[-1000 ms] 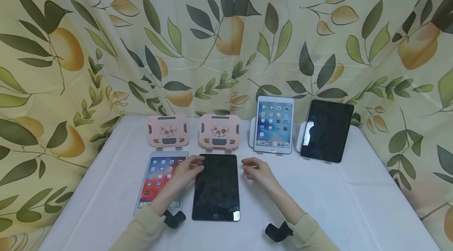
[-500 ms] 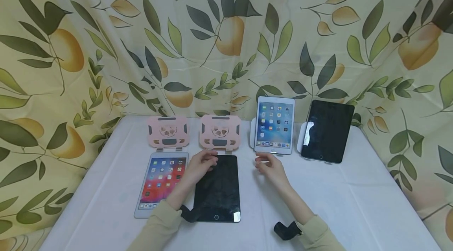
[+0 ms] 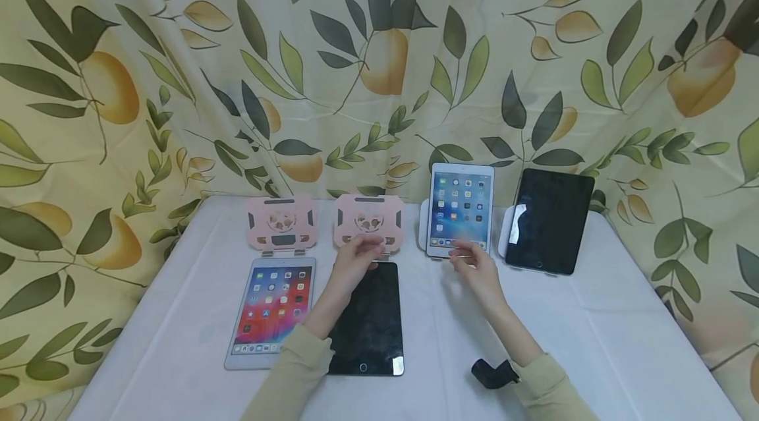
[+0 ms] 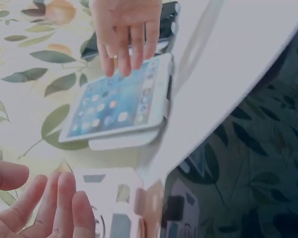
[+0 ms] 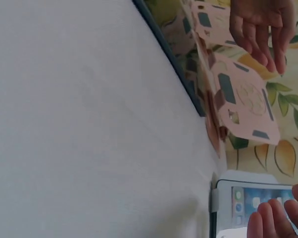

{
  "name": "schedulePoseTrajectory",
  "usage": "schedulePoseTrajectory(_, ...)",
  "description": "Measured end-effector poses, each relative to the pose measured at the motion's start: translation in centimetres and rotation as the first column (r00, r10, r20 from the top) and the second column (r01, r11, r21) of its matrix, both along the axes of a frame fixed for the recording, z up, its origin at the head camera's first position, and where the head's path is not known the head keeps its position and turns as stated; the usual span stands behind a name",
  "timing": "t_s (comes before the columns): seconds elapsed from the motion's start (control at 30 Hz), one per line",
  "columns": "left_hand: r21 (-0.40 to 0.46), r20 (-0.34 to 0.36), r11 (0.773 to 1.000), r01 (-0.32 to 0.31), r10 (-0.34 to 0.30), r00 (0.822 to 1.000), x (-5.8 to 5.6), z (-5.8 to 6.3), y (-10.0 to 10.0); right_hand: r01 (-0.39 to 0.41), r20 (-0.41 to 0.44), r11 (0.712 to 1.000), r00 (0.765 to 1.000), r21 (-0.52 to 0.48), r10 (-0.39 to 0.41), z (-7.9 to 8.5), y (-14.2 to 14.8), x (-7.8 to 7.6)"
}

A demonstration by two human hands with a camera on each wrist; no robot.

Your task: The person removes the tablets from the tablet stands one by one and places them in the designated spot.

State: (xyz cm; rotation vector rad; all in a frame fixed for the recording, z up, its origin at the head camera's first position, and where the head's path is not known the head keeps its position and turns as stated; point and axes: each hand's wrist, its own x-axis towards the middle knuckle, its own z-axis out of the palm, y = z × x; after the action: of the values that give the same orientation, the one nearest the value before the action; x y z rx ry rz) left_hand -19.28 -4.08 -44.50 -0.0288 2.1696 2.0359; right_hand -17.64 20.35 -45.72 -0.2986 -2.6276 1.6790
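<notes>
My left hand (image 3: 351, 269) hangs over the top of a black tablet (image 3: 375, 322) lying flat, just in front of the right-hand pink tablet stand (image 3: 367, 210). Its fingers are loosely bent and hold nothing. In the left wrist view, that hand's fingers (image 4: 65, 193) are spread apart near the pink stand. My right hand (image 3: 481, 276) hovers before the lower edge of a white tablet (image 3: 460, 203) propped upright with its screen lit. Nothing is between its relaxed fingers (image 5: 270, 218), seen in the right wrist view. Whether it touches the tablet I cannot tell.
A second pink stand (image 3: 281, 223) is at the back left, with a white tablet (image 3: 273, 302) lying flat before it, screen lit. Another black tablet (image 3: 551, 220) leans upright at the right. A white cloth (image 3: 617, 342) covers the table; a patterned curtain (image 3: 391, 131) hangs behind.
Both hands have moved away from me and to the right. The left hand has left the upper left edge of the flat black tablet; the right has come before the upright white tablet.
</notes>
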Motion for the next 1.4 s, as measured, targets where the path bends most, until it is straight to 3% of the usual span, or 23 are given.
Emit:
schedulePoseTrajectory(0.2,0.022,-0.008,1.000,-0.011,0.011,1.000,-0.6,0.7,1.3,0.071,0.005,0.993,0.998,-0.090,-0.070,1.5,1.1,-0.9)
schedulePoseTrajectory(0.5,0.116,0.015,0.992,-0.049,0.048,0.999,-1.7,1.7,3.9,0.120,-0.101,0.993,0.988,-0.005,-0.120,2.7,2.5,-2.4)
schedulePoseTrajectory(0.73,0.074,-0.039,0.996,-0.056,0.059,0.998,-2.8,2.4,5.6,0.125,-0.139,0.991,0.983,0.051,-0.117,3.5,3.6,-3.9)
schedulePoseTrajectory(1.13,-0.024,-0.167,0.999,-0.046,0.041,0.985,-5.7,3.2,8.1,0.146,-0.185,0.982,0.975,0.116,-0.123,4.4,4.8,-6.4)
schedulePoseTrajectory(1.4,-0.043,-0.167,0.997,-0.057,0.049,0.985,-7.8,3.6,9.7,0.107,-0.165,0.982,0.983,0.157,-0.081,5.0,5.4,-7.8)
